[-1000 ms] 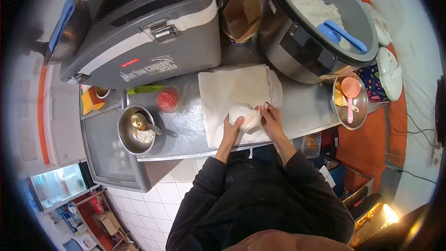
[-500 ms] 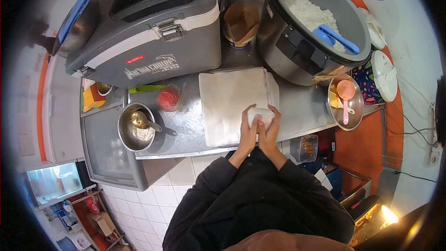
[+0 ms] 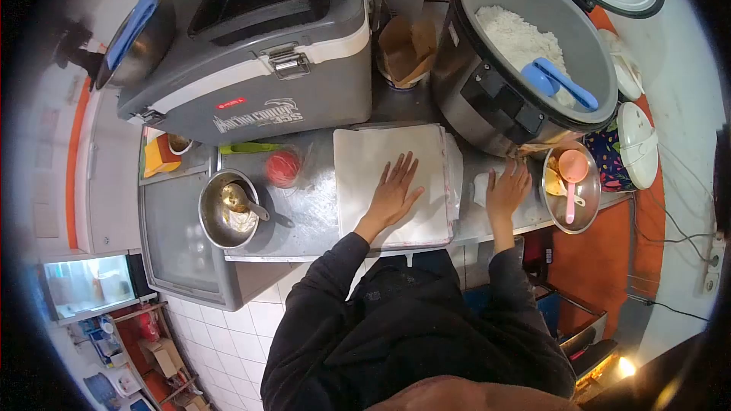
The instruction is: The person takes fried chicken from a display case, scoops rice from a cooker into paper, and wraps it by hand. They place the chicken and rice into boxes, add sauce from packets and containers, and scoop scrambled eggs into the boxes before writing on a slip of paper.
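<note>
My left hand (image 3: 394,194) lies flat with spread fingers on a stack of pale wrapping paper (image 3: 358,160). To its right, a small white wrapped packet (image 3: 480,189) rests on the metal counter. My right hand (image 3: 508,192) is over the counter at the packet's right side, fingers stretched out, its thumb close to or touching the packet. Farther right stands a metal bowl (image 3: 585,218) with a pink ladle (image 3: 572,175) and some yellowish food in it.
Behind the paper stand a large pot of white rice (image 3: 521,38) with a blue scoop (image 3: 560,82) and a grey cooler box (image 3: 304,99). Leftward are a metal bowl (image 3: 209,221) with a ladle (image 3: 236,198), a red ball-like thing in plastic (image 3: 283,170) and a green-handled utensil (image 3: 247,148).
Both hands were together around the white packet over the paper. Now the packet lies on the counter to the right; my hands are apart, the left one flat on the paper.
</note>
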Available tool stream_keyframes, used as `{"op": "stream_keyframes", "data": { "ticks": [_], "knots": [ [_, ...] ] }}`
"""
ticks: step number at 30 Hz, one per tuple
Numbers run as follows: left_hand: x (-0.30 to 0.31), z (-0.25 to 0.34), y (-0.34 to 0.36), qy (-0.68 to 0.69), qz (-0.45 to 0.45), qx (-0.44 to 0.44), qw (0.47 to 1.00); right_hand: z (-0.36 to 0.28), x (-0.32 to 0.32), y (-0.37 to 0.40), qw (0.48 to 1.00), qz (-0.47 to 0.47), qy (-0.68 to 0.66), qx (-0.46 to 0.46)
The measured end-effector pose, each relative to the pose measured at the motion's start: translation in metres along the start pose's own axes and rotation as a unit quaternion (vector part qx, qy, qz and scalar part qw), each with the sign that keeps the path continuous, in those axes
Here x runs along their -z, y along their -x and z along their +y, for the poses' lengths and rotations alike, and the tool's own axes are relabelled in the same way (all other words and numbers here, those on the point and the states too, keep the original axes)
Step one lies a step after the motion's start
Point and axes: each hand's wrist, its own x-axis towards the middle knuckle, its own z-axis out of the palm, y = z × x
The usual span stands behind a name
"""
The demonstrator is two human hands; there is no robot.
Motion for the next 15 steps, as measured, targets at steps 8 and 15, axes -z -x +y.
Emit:
{"op": "stream_keyframes", "data": {
  "ticks": [8, 15],
  "knots": [
    [-0.002, -0.078, 0.003, -0.289, 0.135, 0.129, 0.939, -0.074, -0.02, 0.064, 0.929, -0.182, -0.099, 0.307],
    [0.034, -0.041, -0.002, -0.202, 0.062, 0.014, 0.977, -0.076, -0.02, 0.068, 0.939, -0.152, -0.084, 0.295]
  ]
}}
